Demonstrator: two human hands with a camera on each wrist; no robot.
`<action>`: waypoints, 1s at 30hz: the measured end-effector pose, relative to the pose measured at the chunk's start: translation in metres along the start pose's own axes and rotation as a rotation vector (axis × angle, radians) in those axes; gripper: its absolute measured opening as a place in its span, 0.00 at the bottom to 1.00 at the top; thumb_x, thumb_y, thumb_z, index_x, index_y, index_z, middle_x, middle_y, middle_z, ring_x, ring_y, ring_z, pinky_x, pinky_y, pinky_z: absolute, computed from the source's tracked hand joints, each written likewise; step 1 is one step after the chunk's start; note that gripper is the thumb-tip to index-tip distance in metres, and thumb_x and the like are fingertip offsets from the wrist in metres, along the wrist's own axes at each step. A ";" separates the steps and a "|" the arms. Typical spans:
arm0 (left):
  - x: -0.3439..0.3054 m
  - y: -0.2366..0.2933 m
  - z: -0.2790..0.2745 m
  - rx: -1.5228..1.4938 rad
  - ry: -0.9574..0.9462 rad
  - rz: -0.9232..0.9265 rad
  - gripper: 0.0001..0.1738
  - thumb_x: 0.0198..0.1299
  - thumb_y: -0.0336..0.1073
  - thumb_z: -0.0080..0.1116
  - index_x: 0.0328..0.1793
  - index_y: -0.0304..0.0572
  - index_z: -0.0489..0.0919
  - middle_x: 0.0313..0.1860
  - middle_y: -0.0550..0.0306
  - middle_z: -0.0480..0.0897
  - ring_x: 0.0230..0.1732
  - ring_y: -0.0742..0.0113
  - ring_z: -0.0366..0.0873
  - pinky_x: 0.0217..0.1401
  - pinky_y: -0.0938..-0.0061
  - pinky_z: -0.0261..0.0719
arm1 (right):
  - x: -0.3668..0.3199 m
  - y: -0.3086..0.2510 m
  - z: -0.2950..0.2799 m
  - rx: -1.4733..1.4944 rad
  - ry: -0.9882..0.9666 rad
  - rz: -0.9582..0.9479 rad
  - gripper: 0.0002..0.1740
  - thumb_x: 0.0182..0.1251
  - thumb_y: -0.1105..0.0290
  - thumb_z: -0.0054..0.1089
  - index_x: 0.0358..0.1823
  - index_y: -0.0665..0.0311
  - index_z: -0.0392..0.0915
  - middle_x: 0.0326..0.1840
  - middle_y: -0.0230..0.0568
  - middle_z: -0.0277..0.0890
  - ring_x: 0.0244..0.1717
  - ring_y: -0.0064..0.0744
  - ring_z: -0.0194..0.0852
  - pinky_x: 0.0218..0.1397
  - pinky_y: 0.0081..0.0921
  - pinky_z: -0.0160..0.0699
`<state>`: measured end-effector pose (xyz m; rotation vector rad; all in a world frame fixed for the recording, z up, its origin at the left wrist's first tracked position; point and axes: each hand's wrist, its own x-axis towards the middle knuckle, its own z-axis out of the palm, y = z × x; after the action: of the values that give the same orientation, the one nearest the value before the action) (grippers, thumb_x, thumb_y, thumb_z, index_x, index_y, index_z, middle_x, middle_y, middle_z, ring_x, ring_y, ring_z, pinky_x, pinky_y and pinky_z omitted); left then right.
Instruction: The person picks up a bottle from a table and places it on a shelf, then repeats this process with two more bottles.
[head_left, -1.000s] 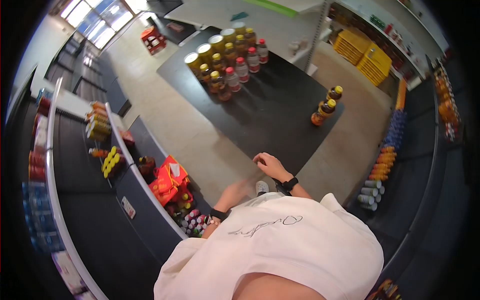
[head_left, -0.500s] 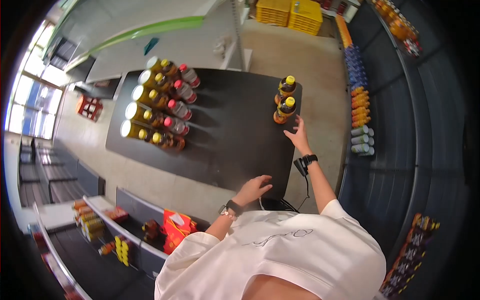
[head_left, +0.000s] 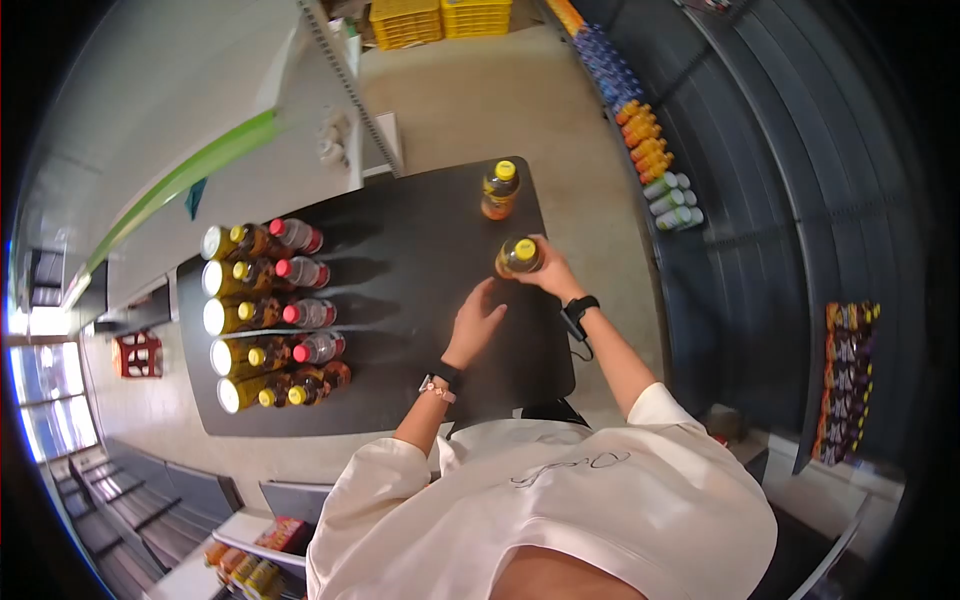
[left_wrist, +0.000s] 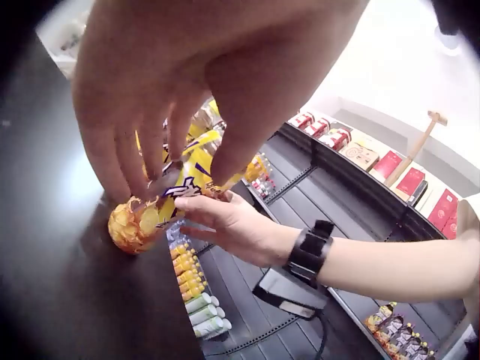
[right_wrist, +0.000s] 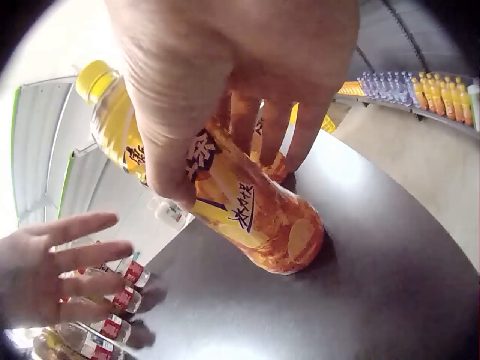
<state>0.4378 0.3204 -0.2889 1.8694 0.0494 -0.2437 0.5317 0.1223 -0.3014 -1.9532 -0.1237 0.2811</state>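
Note:
In the head view my right hand [head_left: 552, 272] grips a yellow-capped bottle of dark tea drink [head_left: 519, 258] near the table's right end. The right wrist view shows its yellow and orange label [right_wrist: 244, 206], with thumb and fingers round the body and the base close over the tabletop. My left hand [head_left: 472, 326] reaches toward the bottle from the left, fingers spread and holding nothing. From the left wrist camera, the left fingers [left_wrist: 150, 142] overlap the bottle. A second such bottle [head_left: 500, 190] stands upright farther back on the black table [head_left: 430, 300].
At the table's left stand rows of red-capped bottles [head_left: 315, 312], yellow-capped bottles [head_left: 258, 310] and pale-lidded yellow containers [head_left: 225, 316]. A dark shelf [head_left: 745, 200] with drinks runs along the right. Yellow crates [head_left: 405, 22] sit on the floor behind.
The view has swung right toward the table. My right hand has reached the nearer tea bottle, gripped it and brought it away from the other. The left hand has come over the table toward it.

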 end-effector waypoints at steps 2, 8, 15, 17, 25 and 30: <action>0.006 0.002 0.005 0.072 -0.034 0.031 0.37 0.58 0.37 0.67 0.74 0.39 0.66 0.67 0.42 0.75 0.67 0.49 0.75 0.66 0.62 0.75 | -0.024 0.011 0.005 -0.023 0.001 0.038 0.40 0.45 0.72 0.80 0.62 0.62 0.69 0.52 0.34 0.79 0.55 0.25 0.76 0.60 0.27 0.76; -0.010 0.009 0.024 0.287 -0.227 0.148 0.44 0.50 0.39 0.73 0.74 0.41 0.65 0.65 0.41 0.76 0.65 0.43 0.74 0.64 0.58 0.76 | -0.097 0.008 -0.004 -0.234 -0.074 0.028 0.38 0.42 0.67 0.79 0.57 0.57 0.69 0.47 0.47 0.82 0.50 0.54 0.81 0.51 0.39 0.79; -0.036 0.021 0.063 0.074 -0.500 -0.040 0.36 0.55 0.35 0.73 0.69 0.36 0.70 0.60 0.49 0.81 0.62 0.61 0.79 0.65 0.66 0.76 | -0.173 0.026 -0.039 0.127 -0.022 0.124 0.33 0.45 0.66 0.80 0.53 0.68 0.75 0.45 0.42 0.85 0.46 0.31 0.84 0.54 0.30 0.79; -0.043 0.026 0.084 -0.297 -0.474 0.050 0.37 0.55 0.38 0.73 0.69 0.36 0.70 0.57 0.50 0.83 0.58 0.63 0.81 0.62 0.67 0.77 | -0.199 -0.005 -0.059 0.085 0.041 0.137 0.32 0.47 0.67 0.79 0.54 0.69 0.76 0.45 0.40 0.85 0.46 0.27 0.83 0.51 0.28 0.81; -0.087 0.154 0.176 -0.161 -0.486 0.115 0.35 0.58 0.39 0.71 0.68 0.32 0.70 0.54 0.47 0.83 0.54 0.66 0.82 0.56 0.71 0.80 | -0.302 -0.030 -0.133 0.210 0.513 0.167 0.31 0.49 0.56 0.80 0.52 0.65 0.82 0.45 0.40 0.86 0.47 0.33 0.84 0.52 0.30 0.80; -0.113 0.200 0.249 -0.132 -0.618 0.089 0.30 0.60 0.37 0.70 0.65 0.32 0.72 0.54 0.53 0.82 0.55 0.68 0.79 0.60 0.73 0.77 | -0.365 -0.021 -0.195 0.140 0.698 0.068 0.30 0.48 0.56 0.80 0.50 0.65 0.83 0.45 0.42 0.86 0.46 0.34 0.85 0.51 0.30 0.79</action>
<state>0.3235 0.0325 -0.1513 1.5923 -0.4286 -0.7260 0.2294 -0.1236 -0.1602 -1.8133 0.4071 -0.3472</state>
